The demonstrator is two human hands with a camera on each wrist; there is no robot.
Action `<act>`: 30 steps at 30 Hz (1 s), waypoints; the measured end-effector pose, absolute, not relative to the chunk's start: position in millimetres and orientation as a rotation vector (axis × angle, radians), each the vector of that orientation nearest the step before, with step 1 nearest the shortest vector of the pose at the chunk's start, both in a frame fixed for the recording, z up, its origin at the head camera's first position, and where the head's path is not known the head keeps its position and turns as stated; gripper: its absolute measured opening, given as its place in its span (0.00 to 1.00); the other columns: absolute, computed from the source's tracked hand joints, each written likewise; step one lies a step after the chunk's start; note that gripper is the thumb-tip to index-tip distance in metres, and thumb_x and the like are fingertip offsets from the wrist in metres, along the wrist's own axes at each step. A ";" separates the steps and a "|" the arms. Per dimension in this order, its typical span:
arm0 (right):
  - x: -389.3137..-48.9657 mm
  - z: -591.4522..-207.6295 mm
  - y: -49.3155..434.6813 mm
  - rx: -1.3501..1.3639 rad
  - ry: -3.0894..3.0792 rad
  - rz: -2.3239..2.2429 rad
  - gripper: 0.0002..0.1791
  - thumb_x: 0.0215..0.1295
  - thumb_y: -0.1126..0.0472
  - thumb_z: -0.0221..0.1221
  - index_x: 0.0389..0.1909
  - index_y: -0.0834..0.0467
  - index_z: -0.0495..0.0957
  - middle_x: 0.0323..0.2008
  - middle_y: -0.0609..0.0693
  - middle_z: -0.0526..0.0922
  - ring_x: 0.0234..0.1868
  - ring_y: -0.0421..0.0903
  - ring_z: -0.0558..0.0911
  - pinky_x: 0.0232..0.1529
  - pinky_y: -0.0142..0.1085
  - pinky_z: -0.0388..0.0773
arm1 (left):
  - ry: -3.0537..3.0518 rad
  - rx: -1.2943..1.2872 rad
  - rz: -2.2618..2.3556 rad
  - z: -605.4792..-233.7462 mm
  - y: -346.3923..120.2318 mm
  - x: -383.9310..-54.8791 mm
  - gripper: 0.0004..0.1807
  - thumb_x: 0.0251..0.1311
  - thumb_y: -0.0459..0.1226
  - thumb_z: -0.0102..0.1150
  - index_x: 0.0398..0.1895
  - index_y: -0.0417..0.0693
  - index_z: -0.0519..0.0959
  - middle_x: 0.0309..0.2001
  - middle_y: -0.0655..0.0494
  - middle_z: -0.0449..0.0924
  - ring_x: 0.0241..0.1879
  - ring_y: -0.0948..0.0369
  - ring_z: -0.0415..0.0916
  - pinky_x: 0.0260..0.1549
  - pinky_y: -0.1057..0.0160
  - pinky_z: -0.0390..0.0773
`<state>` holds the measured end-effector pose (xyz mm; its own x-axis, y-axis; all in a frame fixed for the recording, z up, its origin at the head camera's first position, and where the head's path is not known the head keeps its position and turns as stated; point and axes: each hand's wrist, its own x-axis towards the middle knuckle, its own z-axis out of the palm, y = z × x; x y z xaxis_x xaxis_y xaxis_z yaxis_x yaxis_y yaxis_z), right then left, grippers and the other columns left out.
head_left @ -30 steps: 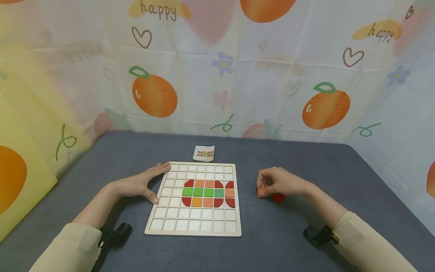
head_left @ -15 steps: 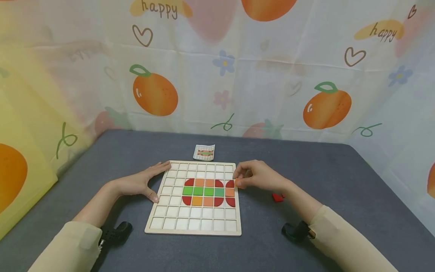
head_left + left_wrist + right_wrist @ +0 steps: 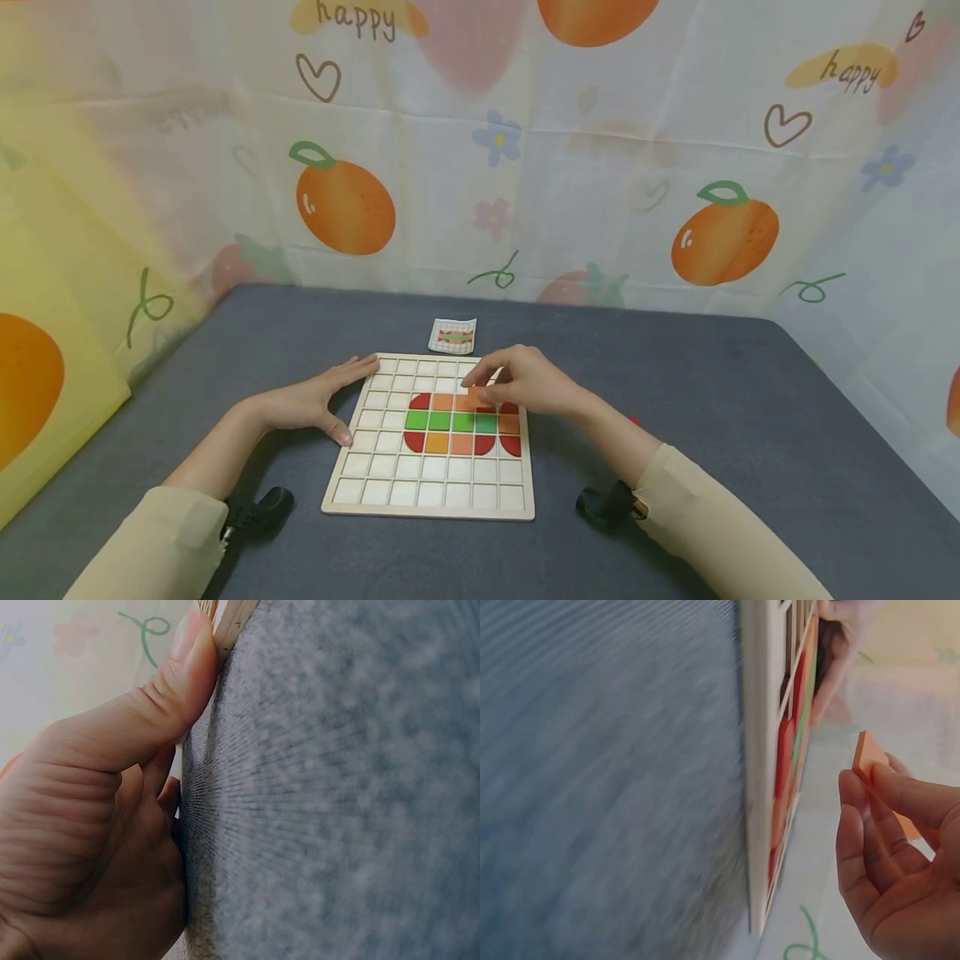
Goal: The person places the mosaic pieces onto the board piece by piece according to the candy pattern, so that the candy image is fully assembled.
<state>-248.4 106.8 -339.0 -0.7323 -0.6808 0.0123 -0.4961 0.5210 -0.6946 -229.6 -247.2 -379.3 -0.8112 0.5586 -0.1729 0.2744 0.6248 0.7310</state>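
Note:
A wooden grid board [image 3: 427,516] lies on the dark table, its right-hand squares filled with red curved pieces [image 3: 413,442], green square tiles [image 3: 439,421] and orange tiles [image 3: 436,442]. My left hand [image 3: 311,404] rests along the board's left edge, fingers spread; in the left wrist view the thumb [image 3: 169,697] lies against the wooden rim. Over the board's upper right part, my right hand [image 3: 528,383] pinches an orange square tile [image 3: 868,754] between thumb and fingers, held tilted. More orange [image 3: 909,826] shows behind those fingers.
Behind the board lies a small pattern card [image 3: 453,336]. A red piece [image 3: 634,420] peeks out past the right forearm on the table [image 3: 712,375]. A fruit-print curtain [image 3: 495,208] hangs at the table's back.
My right hand has lifted the orange tile from the table on the right and carried it left over the board. The left hand stays at the board's edge.

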 end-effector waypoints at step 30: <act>-255.0 -343.8 5.5 -1.168 2.512 -0.883 0.08 0.61 0.64 0.66 0.40 0.53 0.87 0.35 0.48 0.88 0.34 0.37 0.82 0.33 0.26 0.75 | 2.466 0.641 0.997 -375.8 -245.8 -227.0 0.67 0.40 0.46 0.79 0.80 0.49 0.45 0.81 0.42 0.32 0.78 0.35 0.21 0.65 0.24 0.34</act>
<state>-255.0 5.5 -343.8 -0.6544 -0.7550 0.0404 -0.6142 0.4997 -0.6108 -227.0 -245.8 -375.8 -0.8137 0.5489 -0.1914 0.2616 0.6398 0.7226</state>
